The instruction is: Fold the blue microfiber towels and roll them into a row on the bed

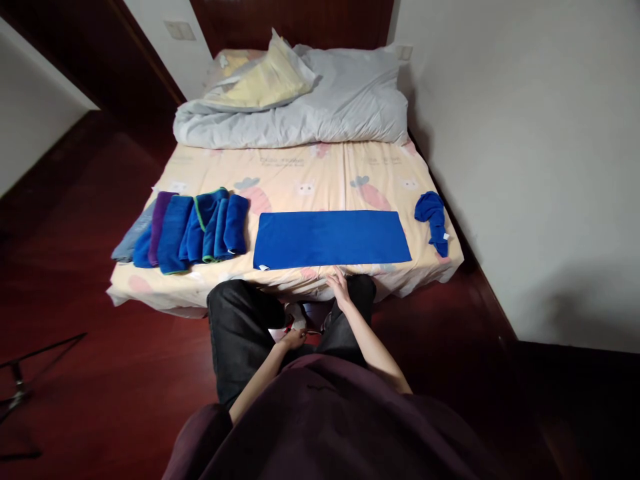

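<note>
A plain blue towel was laid flat near the front edge of a bed, its long side set across the bed and a small white tag shown at its near left corner. The right hand was held just below the towel's near edge, its fingers loosely extended, with nothing seen gripped; whether the bed's edge was touched could not be told. The left hand was lowered between dark-trousered legs, its fingers partly curled, and whether anything was held could not be told. To the towel's left, folded towels in blues and purple were lined up; to its right, a crumpled blue cloth was seen
</note>
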The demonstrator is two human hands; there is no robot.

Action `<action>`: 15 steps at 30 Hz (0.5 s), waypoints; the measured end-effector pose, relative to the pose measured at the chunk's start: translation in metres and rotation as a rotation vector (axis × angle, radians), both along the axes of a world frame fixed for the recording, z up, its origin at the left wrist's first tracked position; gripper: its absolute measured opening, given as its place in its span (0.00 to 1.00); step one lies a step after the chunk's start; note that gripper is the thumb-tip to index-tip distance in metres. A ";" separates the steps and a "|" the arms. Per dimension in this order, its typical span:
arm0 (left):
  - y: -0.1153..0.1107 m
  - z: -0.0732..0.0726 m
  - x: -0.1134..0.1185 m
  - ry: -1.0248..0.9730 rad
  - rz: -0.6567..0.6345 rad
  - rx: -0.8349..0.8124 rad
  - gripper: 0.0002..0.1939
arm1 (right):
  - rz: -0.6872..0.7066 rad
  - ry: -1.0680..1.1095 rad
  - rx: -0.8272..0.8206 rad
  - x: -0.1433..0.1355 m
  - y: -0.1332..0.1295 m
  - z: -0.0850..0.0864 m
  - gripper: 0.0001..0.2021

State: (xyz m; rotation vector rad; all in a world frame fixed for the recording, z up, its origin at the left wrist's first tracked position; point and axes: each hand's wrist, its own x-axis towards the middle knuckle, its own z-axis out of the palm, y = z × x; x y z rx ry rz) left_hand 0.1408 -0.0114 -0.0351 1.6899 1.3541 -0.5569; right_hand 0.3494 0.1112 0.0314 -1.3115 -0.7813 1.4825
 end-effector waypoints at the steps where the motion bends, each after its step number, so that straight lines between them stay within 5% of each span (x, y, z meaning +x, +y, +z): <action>1: 0.000 0.001 0.000 0.007 0.000 -0.004 0.25 | 0.000 0.024 -0.017 -0.001 0.003 0.000 0.37; 15: 0.002 0.014 0.005 0.007 0.013 -0.001 0.25 | -0.151 0.251 -0.122 -0.012 0.021 -0.005 0.40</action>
